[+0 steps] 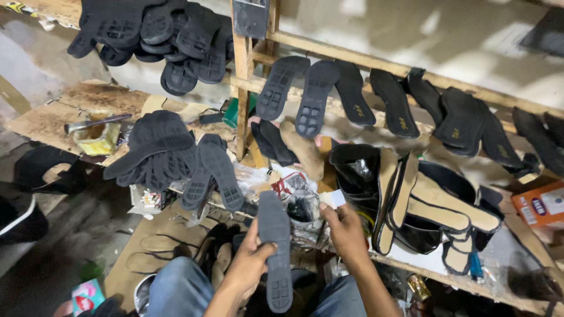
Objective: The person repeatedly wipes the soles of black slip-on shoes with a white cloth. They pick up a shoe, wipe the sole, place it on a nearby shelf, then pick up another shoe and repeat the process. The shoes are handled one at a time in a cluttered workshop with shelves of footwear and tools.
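While my left hand (249,267) grips a grey shoe sole (276,258) tread-up over my lap, fingers curled around its edge, my right hand (343,229) pinches a small white piece (335,198) just beside it; black soles (158,149) lie piled on the tabletop (47,120) ahead

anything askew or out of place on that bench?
Nothing looks damaged or spilled. The workbench is cluttered: black soles lie in a loose heap, some overhanging the edge. The left hand holds one sole; the right hand pinches a small white piece.
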Tool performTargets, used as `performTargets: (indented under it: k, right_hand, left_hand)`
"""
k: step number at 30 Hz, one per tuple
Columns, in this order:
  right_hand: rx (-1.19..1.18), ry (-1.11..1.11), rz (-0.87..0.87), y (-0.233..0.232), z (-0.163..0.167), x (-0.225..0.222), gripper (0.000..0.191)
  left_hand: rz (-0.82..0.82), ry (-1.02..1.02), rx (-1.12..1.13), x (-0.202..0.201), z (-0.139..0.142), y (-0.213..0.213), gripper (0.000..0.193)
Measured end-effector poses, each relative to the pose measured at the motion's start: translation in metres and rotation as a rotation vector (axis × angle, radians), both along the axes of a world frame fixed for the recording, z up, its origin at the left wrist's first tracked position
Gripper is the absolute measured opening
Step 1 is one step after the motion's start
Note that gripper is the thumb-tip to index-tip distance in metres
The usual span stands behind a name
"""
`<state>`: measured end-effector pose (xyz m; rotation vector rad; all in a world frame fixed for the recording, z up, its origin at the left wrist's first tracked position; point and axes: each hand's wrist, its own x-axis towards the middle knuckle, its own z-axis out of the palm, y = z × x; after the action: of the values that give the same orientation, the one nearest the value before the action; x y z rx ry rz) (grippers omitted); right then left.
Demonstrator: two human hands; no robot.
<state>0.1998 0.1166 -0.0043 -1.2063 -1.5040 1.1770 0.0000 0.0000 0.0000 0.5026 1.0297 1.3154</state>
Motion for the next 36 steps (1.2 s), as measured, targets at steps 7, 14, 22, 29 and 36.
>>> performTargets:
  k: [7,14,22,29,36]
  right_hand:
    - [0.600,-0.148,0.138,-0.041,0.047,-0.032,0.027]
    - [0.748,-0.331,0.090,-0.049,0.063,-0.039,0.023]
    - [0.759,-0.255,0.062,-0.048,0.072,-0.037,0.023]
    - [0.786,-0.346,0.044,-0.051,0.071,-0.040,0.026]
    - [0.881,-0.369,0.210,-0.053,0.069,-0.033,0.023]
  left_hand:
    - [-0.128,0.030,0.180,0.006,-0.002,0.000,0.093]
    - [-0.127,0.091,0.217,-0.002,-0.002,-0.008,0.094]
    - [-0.125,-0.014,0.139,-0.009,0.016,-0.014,0.095]
    - [-0.163,-0.017,0.222,-0.008,0.019,-0.016,0.093]
    - [0.043,-0.156,0.137,-0.017,0.031,-0.017,0.096]
